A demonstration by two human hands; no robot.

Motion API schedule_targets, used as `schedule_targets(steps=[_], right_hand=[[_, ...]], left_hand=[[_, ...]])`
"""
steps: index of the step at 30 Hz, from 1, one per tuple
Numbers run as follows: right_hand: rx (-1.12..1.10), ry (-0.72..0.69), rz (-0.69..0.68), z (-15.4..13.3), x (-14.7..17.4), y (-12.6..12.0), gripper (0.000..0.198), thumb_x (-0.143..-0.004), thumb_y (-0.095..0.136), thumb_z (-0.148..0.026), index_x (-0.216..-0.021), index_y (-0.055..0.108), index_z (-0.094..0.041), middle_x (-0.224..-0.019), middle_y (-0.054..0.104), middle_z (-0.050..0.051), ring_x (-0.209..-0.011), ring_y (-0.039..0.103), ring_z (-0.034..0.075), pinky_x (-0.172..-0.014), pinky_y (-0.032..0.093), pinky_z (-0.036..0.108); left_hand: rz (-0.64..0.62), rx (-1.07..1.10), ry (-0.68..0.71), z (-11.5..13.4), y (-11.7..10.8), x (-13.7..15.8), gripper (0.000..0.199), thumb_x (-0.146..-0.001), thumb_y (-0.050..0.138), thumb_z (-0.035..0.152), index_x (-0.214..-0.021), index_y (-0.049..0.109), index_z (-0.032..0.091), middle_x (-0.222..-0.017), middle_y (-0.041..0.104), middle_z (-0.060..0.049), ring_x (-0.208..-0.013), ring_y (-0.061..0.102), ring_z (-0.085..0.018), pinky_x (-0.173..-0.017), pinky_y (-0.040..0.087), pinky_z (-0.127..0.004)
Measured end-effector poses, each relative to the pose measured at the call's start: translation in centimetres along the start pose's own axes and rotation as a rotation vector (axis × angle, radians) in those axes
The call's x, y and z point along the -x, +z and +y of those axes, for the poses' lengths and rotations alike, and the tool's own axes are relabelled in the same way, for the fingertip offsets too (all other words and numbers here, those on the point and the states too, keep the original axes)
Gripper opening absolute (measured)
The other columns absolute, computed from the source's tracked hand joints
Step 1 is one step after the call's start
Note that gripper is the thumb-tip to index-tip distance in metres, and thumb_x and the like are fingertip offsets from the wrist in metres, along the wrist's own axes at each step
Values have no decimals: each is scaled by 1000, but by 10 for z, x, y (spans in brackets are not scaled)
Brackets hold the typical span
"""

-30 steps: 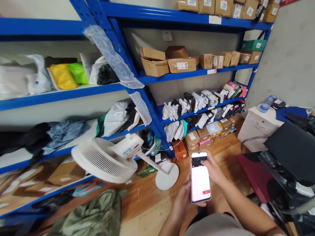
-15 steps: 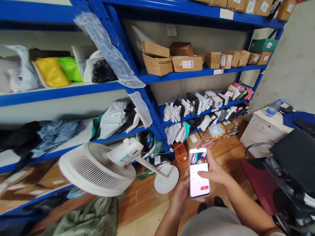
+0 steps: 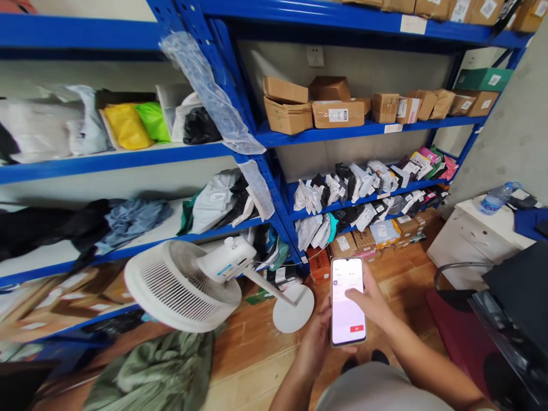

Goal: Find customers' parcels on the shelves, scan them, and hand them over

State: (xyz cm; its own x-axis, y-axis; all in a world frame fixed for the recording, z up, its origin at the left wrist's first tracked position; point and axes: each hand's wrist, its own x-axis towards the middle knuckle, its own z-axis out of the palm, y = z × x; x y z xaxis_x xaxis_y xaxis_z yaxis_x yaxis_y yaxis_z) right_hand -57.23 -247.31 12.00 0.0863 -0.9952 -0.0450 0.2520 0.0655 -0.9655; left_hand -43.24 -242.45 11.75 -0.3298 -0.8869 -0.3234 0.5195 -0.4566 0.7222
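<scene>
Over the last second, the right hand (image 3: 373, 298) has slid its thumb down to mid-screen, and a pale page has replaced the dark band on top. Leftmost, the left hand (image 3: 314, 338) keeps its grip closed around the lower phone (image 3: 347, 313), above the wooden floor (image 3: 257, 348): slim, pale-rimmed, white shading to lilac, unreadably small text, red block at bottom right. Rightmost, the right grip curls at the phone's edge; how tightly, I cannot tell.
</scene>
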Motion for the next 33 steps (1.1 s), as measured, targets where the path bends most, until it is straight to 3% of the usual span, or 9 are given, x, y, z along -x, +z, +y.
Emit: schedule_targets(steps=[5,10,13,15,19,29,33], right_hand=[[19,-1,-112,-4,-2,-10,49,-59,62,-18,-104,48,-27,-89,67,-2,-81,64,22,-71,52,34],[24,27,-204,-6,3,-23,51,-66,59,-23,-116,51,-26,-105,70,2,-101,63,25,-88,51,40],[27,54,-248,-5,11,-28,55,-67,55,-22,-121,54,-24,-117,68,3,-113,60,26,-99,47,43],[30,70,-273,-3,16,-30,56,-69,53,-23,-124,54,-24,-124,67,4,-118,58,26,-103,44,43],[40,83,-316,2,20,-34,51,-73,50,-24,-125,55,-24,-124,69,4,-117,59,25,-103,45,44],[39,57,-343,10,15,-43,53,-76,51,-24,-128,53,-22,-132,64,7,-126,55,26,-108,40,45],[22,48,-363,9,16,-42,50,-78,57,-27,-128,51,-24,-131,64,5,-124,56,26,-106,42,45]], left_hand=[[5,-13,-5,4,9,2,63,-82,61,43,-142,49,26,-142,55,-9,-108,62,-35,-51,59,-30],[27,-6,22,5,17,2,59,-81,61,43,-137,54,26,-141,57,-8,-110,62,-35,-49,57,-28],[49,7,80,6,20,2,58,-81,63,40,-135,56,22,-136,60,-9,-120,58,-33,-63,60,-27],[69,8,88,6,21,3,61,-81,62,38,-140,53,23,-136,61,-9,-122,57,-32,-64,60,-27],[71,-9,58,3,21,3,73,-82,60,39,-150,37,27,-140,57,-10,-114,61,-35,-49,59,-29],[28,-2,65,3,25,4,71,-81,61,37,-149,41,30,-140,57,-8,-116,58,-35,-52,58,-28],[13,25,71,-1,19,3,59,-84,58,33,-142,50,30,-141,57,-5,-123,54,-33,-63,59,-27]])
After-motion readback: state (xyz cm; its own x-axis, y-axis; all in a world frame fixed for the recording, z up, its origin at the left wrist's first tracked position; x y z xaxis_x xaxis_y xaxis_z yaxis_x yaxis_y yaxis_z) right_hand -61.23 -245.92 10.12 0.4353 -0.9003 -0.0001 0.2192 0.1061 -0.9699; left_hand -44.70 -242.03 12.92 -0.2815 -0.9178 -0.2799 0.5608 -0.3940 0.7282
